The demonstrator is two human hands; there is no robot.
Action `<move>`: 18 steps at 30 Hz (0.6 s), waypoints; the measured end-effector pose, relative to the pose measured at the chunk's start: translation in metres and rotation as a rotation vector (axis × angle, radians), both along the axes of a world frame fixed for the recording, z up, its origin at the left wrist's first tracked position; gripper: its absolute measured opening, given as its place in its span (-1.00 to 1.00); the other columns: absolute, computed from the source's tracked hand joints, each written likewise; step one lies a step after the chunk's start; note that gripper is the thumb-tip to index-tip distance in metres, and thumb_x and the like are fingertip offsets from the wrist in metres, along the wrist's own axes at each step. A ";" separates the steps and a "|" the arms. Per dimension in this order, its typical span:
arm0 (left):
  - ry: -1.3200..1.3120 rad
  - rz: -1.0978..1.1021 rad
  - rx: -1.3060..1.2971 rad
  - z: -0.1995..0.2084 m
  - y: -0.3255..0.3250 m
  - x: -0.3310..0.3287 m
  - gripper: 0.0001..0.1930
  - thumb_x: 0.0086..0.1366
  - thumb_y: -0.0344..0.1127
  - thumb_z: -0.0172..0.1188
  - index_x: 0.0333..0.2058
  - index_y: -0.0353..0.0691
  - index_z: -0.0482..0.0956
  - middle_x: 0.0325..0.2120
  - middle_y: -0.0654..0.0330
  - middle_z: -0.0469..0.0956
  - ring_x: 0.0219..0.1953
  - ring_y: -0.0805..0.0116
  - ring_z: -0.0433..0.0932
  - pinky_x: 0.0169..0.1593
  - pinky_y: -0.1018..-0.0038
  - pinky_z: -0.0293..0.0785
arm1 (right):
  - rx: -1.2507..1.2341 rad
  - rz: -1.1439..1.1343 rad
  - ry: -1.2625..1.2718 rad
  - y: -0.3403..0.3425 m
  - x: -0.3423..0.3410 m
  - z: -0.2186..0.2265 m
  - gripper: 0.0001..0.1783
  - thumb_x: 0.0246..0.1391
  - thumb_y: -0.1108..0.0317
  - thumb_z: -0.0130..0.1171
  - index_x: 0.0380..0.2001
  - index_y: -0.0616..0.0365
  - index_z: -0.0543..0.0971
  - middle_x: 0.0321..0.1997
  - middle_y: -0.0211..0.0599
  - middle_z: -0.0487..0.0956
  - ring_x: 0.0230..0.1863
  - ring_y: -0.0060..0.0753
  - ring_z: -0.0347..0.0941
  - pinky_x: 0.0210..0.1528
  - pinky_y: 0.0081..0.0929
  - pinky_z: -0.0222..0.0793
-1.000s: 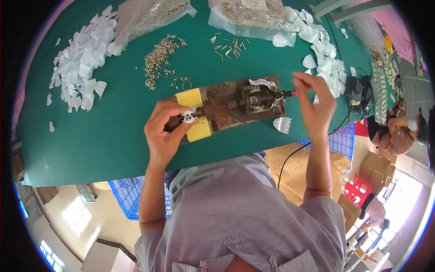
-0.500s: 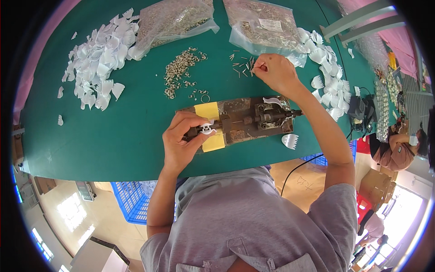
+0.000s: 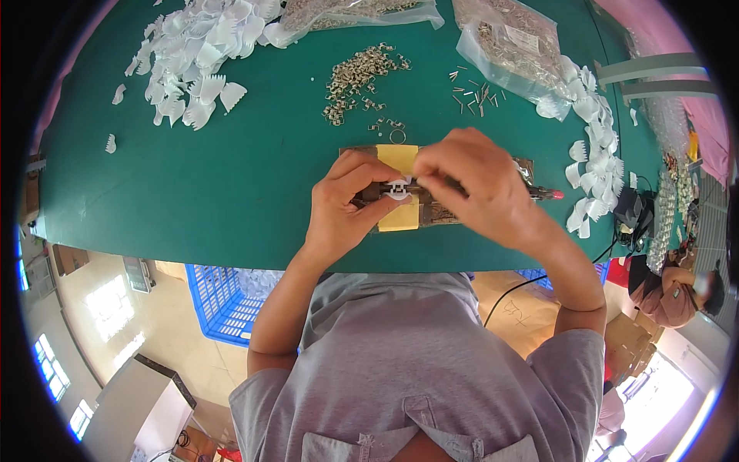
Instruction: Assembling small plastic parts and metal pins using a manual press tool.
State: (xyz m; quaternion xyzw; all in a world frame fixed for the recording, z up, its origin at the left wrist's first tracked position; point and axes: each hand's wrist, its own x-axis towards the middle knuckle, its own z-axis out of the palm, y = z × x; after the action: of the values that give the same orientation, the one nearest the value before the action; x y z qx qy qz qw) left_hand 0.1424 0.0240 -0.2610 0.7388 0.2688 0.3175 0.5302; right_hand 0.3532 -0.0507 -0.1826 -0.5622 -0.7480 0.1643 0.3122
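Observation:
My left hand [image 3: 342,202] is closed, thumb and fingers pinching a small white toothed plastic clip [image 3: 398,189] at the left end of a dark metal jig [image 3: 440,214]. Yellow tape [image 3: 398,221] wraps the jig around that spot. Just right of the clip, my right hand [image 3: 486,183] hovers over the jig with thumb and index finger pinched together. What those fingertips hold is hidden and blurred. Beyond the jig lie a heap of small metal springs [image 3: 350,83], a metal ring [image 3: 397,136] and scattered thin metal pins [image 3: 479,96].
White toothed plastic pieces form a big heap [image 3: 206,50] at the far left and another [image 3: 596,158] at the right. Clear bags of metal parts [image 3: 358,11] [image 3: 512,46] lie at the back. A blue crate [image 3: 219,308] stands below the table's near edge.
My right hand has come from the loose pins toward me and left, to the clip on the jig. The left hand keeps its pinch. The whole view has shifted.

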 end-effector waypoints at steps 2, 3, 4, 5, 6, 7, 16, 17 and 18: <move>-0.005 0.004 -0.107 -0.001 -0.002 0.001 -0.72 0.04 -0.55 0.54 -0.24 -0.25 0.71 -0.28 0.20 0.62 -0.19 0.24 0.58 -0.15 0.41 0.54 | 0.062 0.003 -0.009 -0.003 -0.007 -0.005 -0.75 0.00 0.54 0.43 -0.23 0.09 0.64 -0.33 -0.39 0.60 -0.30 -0.23 0.51 -0.18 -0.27 0.41; -0.002 0.010 -0.109 -0.001 -0.002 0.001 -0.72 0.04 -0.55 0.54 -0.24 -0.25 0.71 -0.28 0.20 0.62 -0.19 0.24 0.58 -0.15 0.41 0.54 | 0.079 -0.012 -0.021 -0.004 -0.007 -0.005 -0.75 -0.01 0.55 0.43 -0.24 0.09 0.64 -0.34 -0.39 0.61 -0.29 -0.24 0.51 -0.19 -0.27 0.42; -0.009 0.001 -0.069 -0.001 -0.001 0.002 -0.71 0.04 -0.56 0.53 -0.24 -0.25 0.71 -0.28 0.21 0.62 -0.18 0.24 0.58 -0.16 0.41 0.55 | 0.096 -0.029 -0.034 -0.005 -0.008 -0.005 -0.75 -0.01 0.56 0.43 -0.25 0.08 0.65 -0.34 -0.39 0.61 -0.29 -0.26 0.51 -0.20 -0.28 0.43; -0.016 -0.010 -0.029 0.000 0.000 0.001 -0.71 0.04 -0.56 0.53 -0.23 -0.26 0.71 -0.28 0.22 0.62 -0.17 0.24 0.58 -0.17 0.42 0.55 | 0.094 -0.024 -0.032 -0.006 -0.008 -0.003 -0.75 -0.01 0.56 0.43 -0.25 0.08 0.65 -0.34 -0.39 0.61 -0.29 -0.26 0.51 -0.20 -0.28 0.43; -0.016 -0.009 -0.031 0.000 0.000 0.001 -0.71 0.04 -0.56 0.53 -0.23 -0.26 0.71 -0.28 0.22 0.62 -0.17 0.24 0.58 -0.17 0.42 0.55 | 0.082 -0.051 -0.036 -0.008 -0.008 -0.001 -0.75 -0.02 0.57 0.44 -0.26 0.08 0.65 -0.33 -0.37 0.62 -0.29 -0.24 0.52 -0.21 -0.29 0.44; -0.016 -0.008 -0.033 0.000 0.000 0.001 -0.71 0.04 -0.56 0.53 -0.23 -0.26 0.71 -0.28 0.22 0.63 -0.16 0.25 0.58 -0.17 0.41 0.56 | 0.070 -0.079 -0.041 -0.009 -0.007 0.001 -0.75 -0.03 0.58 0.44 -0.27 0.08 0.65 -0.32 -0.36 0.62 -0.29 -0.23 0.52 -0.22 -0.29 0.45; -0.013 -0.031 0.080 0.002 0.001 -0.001 -0.72 0.10 -0.61 0.51 -0.20 -0.25 0.73 -0.19 0.24 0.69 -0.12 0.41 0.61 -0.09 0.51 0.55 | 0.021 -0.574 0.012 -0.035 0.063 -0.010 -0.79 0.20 0.54 0.34 -0.08 0.19 0.69 -0.20 -0.30 0.73 -0.19 -0.37 0.66 -0.05 -0.45 0.58; 0.001 -0.027 0.111 0.001 0.001 -0.001 -0.72 0.10 -0.61 0.51 -0.20 -0.26 0.72 -0.19 0.24 0.69 -0.13 0.42 0.61 -0.10 0.52 0.55 | 0.067 -0.658 0.025 -0.046 0.072 -0.012 -0.80 0.27 0.51 0.31 -0.05 0.20 0.70 -0.17 -0.30 0.74 -0.14 -0.42 0.67 -0.02 -0.47 0.57; 0.002 -0.028 0.109 0.001 -0.001 0.000 -0.72 0.10 -0.61 0.51 -0.20 -0.26 0.72 -0.19 0.24 0.69 -0.13 0.42 0.61 -0.10 0.52 0.55 | 0.039 -0.759 -0.010 -0.064 0.082 -0.011 -0.79 0.32 0.49 0.26 -0.01 0.22 0.69 -0.14 -0.29 0.74 -0.10 -0.46 0.67 -0.01 -0.49 0.56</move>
State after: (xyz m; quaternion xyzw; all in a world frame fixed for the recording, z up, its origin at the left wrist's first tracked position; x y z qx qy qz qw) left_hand 0.1422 0.0235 -0.2599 0.7707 0.2411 0.3235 0.4932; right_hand 0.4350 -0.1152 -0.1934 -0.7941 -0.4910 0.0199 0.3576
